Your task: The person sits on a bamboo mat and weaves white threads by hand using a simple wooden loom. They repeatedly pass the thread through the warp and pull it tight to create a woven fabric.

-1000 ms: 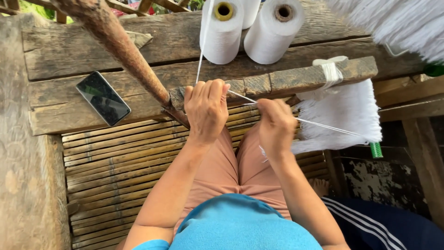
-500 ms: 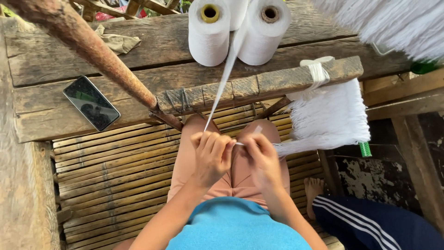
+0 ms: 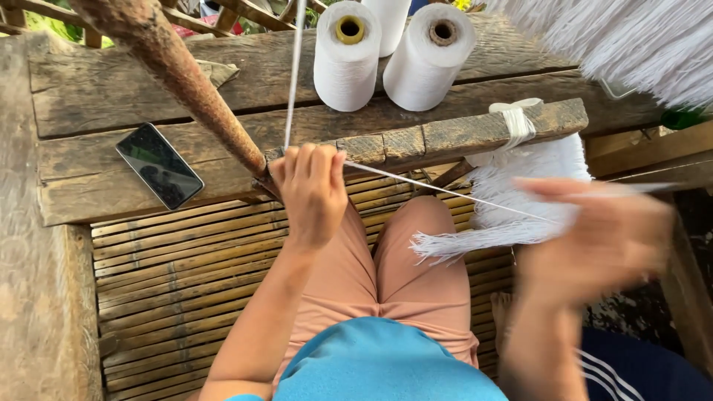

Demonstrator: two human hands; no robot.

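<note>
My left hand is raised against the edge of a weathered wooden bar, its fingers closed on a bundle of white threads that runs up from it. From that hand a taut white strand stretches rightward to my right hand, which is blurred with motion far to the right and pinches the strand's end. A bundle of cut white threads hangs tied over the bar between the hands. Two white thread cones stand on the planks behind.
A dark phone lies on the plank to the left. A rusty brown pole slants down to the bar. Slatted bamboo flooring lies under my knees. More white fringe hangs at the top right. A dark striped trouser leg is at the lower right.
My hands were together over my lap; now the left has risen to the wooden bar and the right has swept far right, drawing the strand out taut.
</note>
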